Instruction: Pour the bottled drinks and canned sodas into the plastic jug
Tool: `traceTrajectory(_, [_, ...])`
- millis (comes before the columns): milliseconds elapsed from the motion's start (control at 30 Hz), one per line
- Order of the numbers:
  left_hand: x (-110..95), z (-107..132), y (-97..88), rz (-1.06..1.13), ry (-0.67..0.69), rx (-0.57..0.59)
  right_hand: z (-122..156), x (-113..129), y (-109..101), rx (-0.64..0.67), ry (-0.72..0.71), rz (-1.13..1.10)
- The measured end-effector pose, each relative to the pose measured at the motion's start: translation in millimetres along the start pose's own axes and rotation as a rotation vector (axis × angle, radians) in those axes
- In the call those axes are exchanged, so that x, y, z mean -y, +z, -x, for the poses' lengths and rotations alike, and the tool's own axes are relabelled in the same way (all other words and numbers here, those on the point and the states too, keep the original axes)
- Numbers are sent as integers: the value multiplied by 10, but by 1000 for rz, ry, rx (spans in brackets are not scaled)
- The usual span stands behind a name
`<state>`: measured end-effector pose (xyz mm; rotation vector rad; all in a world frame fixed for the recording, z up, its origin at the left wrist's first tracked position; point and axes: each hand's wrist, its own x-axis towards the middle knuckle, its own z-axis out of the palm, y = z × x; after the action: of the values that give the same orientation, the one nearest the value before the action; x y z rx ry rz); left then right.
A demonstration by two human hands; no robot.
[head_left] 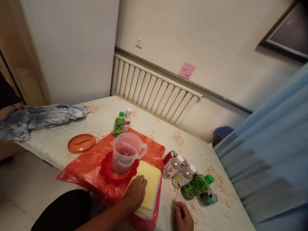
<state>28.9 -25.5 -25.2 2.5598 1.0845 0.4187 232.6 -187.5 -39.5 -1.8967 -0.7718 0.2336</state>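
A flower-patterned counter [160, 126] lies under and beyond both hands. On it, a red plastic sheet [154, 147] spreads beneath the left hand [136, 192], which rests palm down on a yellow pad [151, 183], fingers loosely bent; whether they pinch it, I cannot tell. Just beyond that hand, a red dish [106, 170] carries a translucent pitcher [124, 152]. An orange lid [81, 143] lies farther off to its left. The right hand [184, 218] sits on the counter, fingers curled inward; whether it holds anything, I cannot tell. Beyond it lie a green bottle [191, 190] and, smaller, a can [206, 198].
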Motion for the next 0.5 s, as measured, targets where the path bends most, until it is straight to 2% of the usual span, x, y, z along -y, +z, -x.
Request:
traceTrajectory(67, [41, -50, -28, 26, 14, 46, -75, 271, 92, 56, -34, -73])
traceTrajectory(167, [108, -69, -25, 71, 44, 88, -327, 856, 213, 175, -155, -81])
traceTrajectory(300, [177, 4, 134, 104, 120, 21, -754, 1794, 439, 251, -364, -89])
traceTrajectory(400, [217, 28, 291, 129, 149, 13, -1040, 2449, 758, 386, -509, -30])
traceTrajectory(500, [255, -21, 389, 173, 187, 24, -1302, 2982, 1240, 574, -659, 2])
